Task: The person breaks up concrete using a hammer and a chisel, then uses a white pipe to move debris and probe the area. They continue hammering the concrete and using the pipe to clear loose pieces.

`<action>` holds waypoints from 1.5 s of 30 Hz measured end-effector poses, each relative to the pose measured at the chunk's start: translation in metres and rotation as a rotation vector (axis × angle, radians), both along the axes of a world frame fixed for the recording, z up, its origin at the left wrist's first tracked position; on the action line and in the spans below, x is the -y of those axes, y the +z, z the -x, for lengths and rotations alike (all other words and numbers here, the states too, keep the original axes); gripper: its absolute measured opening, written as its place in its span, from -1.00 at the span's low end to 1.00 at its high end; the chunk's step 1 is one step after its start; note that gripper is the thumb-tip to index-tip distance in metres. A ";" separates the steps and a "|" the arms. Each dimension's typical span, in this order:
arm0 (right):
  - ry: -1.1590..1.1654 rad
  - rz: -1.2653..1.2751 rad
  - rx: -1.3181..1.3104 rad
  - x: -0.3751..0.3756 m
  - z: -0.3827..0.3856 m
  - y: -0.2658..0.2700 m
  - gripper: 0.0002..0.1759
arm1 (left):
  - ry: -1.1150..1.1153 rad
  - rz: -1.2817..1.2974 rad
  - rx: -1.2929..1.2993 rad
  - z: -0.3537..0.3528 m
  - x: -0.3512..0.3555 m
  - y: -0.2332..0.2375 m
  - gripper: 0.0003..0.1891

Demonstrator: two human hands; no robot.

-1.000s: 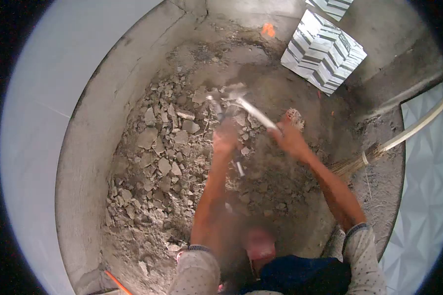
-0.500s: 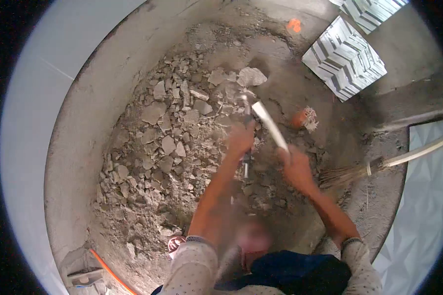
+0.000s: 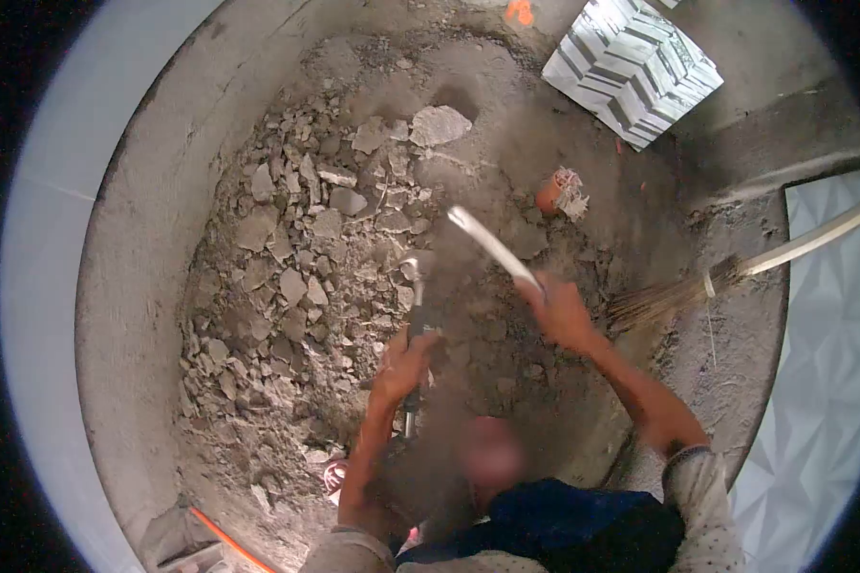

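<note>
My left hand [image 3: 403, 368] is wrapped round the dark grip of a hammer [image 3: 417, 296], whose metal head points away from me over the dusty floor. In my right hand [image 3: 559, 313] is a pale, flat strip [image 3: 492, 244] that slants up and to the left, its far end over bare dirt. The two tools are apart. Broken rubble [image 3: 291, 286] lies in a heap to the left of the hammer, with a larger flat chunk [image 3: 440, 125] beyond it.
A broom [image 3: 674, 294] with a pale handle lies at the right, near white faceted panels [image 3: 817, 382]. Patterned tiles [image 3: 631, 72] are at the upper right. An orange pipe end [image 3: 548, 196] stands out of the floor. An orange hose [image 3: 227, 540] runs at the lower left.
My left hand has drawn back toward me and to the left with the hammer. The pale strip has tilted further left in my right hand. The camera view has shifted somewhat.
</note>
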State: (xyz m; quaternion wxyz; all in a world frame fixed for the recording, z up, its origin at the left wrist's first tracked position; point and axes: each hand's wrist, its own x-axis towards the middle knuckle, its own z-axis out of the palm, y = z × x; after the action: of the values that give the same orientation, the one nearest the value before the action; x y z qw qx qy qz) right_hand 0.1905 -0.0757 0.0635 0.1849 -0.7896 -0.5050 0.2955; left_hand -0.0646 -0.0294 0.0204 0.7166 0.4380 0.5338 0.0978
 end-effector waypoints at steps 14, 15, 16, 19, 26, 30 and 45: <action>0.228 0.100 0.252 -0.121 -0.043 -0.019 -0.38 | 0.809 -0.284 0.135 -0.048 -0.044 0.025 -0.62; 0.234 0.123 0.255 -0.121 -0.045 -0.015 -0.39 | 0.951 -0.299 0.163 -0.061 -0.048 0.026 -0.62; 0.232 0.105 0.249 -0.121 -0.044 -0.013 -0.39 | 1.092 -0.313 0.194 -0.076 -0.053 0.028 -0.62; 0.251 0.044 0.258 -0.122 -0.037 -0.012 -0.42 | 1.279 -0.297 0.336 -0.117 -0.057 0.006 -0.65; 0.229 0.055 0.275 -0.124 -0.028 -0.004 -0.41 | 0.578 -0.084 0.172 -0.121 -0.060 0.023 -0.65; 0.216 -0.019 0.218 -0.123 -0.030 -0.019 -0.40 | 1.155 -0.271 0.184 -0.126 -0.047 0.023 -0.72; 0.199 0.165 0.280 -0.131 -0.016 0.000 -0.39 | 1.189 -0.567 -0.154 -0.124 -0.060 0.018 -0.61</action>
State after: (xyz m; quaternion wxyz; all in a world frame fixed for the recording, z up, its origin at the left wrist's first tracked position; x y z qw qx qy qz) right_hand 0.2060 0.0549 0.0630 0.0176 -0.7816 -0.5755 0.2399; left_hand 0.0594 0.0311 0.0387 0.3574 0.2460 0.6880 0.5818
